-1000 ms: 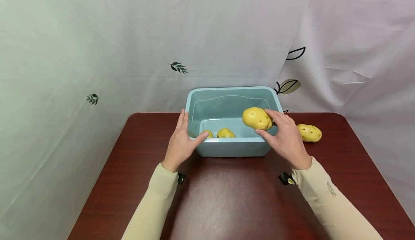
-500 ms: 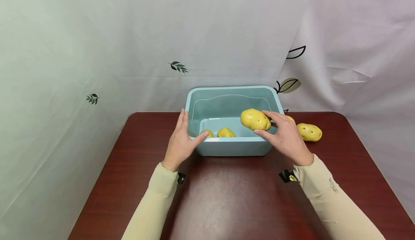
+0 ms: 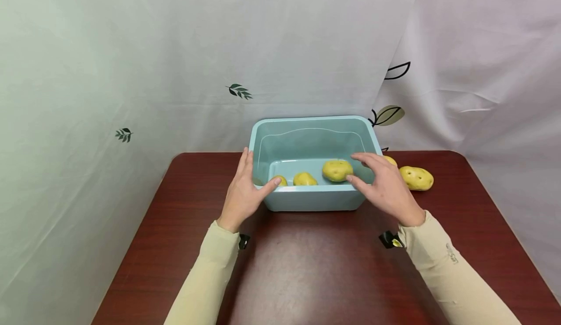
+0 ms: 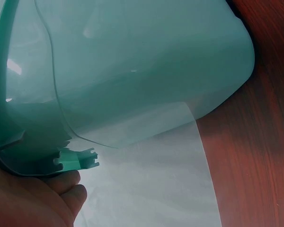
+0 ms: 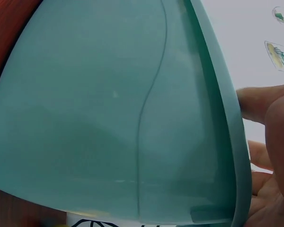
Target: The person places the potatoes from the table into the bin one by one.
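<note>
A light blue plastic bin (image 3: 312,201) stands on the table. My left hand (image 3: 242,197) holds its front left corner, thumb over the front rim and fingers along the left side; the left wrist view shows fingertips (image 4: 75,195) bent under the rim. Over the bin's right end is my right hand (image 3: 386,188), thumb and fingers spread with nothing between them. Just left of those fingertips, a yellow potato (image 3: 336,170) shows inside the bin, apart from the hand. Two more potatoes are in the bin, one at the middle (image 3: 305,179) and one by my left thumb (image 3: 281,181), partly hidden by the front wall.
Right of the bin a potato (image 3: 417,178) lies on the dark red wooden table (image 3: 302,261). Another potato (image 3: 390,161) peeks out behind my right hand. A pale printed cloth (image 3: 307,47) hangs close behind the bin.
My right hand has let go of the potato it held, which has dropped lower into the bin. The fingers have spread a little. My left hand keeps its place at the bin's corner.
</note>
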`<state>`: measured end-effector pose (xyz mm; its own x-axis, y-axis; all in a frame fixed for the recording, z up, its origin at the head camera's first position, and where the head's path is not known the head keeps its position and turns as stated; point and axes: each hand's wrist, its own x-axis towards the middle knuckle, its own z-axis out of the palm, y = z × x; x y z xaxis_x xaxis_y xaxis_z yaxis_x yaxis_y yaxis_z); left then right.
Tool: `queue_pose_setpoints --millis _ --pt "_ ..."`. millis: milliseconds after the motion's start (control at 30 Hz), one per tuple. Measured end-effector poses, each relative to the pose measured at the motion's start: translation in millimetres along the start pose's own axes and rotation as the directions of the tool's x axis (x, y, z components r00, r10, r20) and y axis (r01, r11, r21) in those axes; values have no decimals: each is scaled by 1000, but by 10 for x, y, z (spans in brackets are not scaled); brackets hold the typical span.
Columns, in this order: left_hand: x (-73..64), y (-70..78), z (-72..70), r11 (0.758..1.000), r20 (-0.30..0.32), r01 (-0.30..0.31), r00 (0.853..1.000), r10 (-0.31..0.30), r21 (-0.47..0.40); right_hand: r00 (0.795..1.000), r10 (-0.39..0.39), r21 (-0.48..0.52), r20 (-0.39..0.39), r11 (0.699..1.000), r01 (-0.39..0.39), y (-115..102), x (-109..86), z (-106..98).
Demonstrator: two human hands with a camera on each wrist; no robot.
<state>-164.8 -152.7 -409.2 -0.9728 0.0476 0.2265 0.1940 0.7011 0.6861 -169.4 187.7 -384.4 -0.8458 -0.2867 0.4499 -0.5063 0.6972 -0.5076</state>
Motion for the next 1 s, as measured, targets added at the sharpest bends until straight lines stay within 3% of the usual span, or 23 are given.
queue_pose_setpoints --millis 433,700,1000 --pt "0 -7 9 1000 -7 -6 1000 6 3 997 -20 -13 -73 1000 19 44 -63 -33" --pt "0 8 -1 1000 -8 -9 1000 9 -5 985 -29 -22 -172 999 26 100 -98 -129" --pt "1 7 -1 1000 -9 -9 1000 9 -6 983 -6 -68 -186 998 -6 188 -149 -242"
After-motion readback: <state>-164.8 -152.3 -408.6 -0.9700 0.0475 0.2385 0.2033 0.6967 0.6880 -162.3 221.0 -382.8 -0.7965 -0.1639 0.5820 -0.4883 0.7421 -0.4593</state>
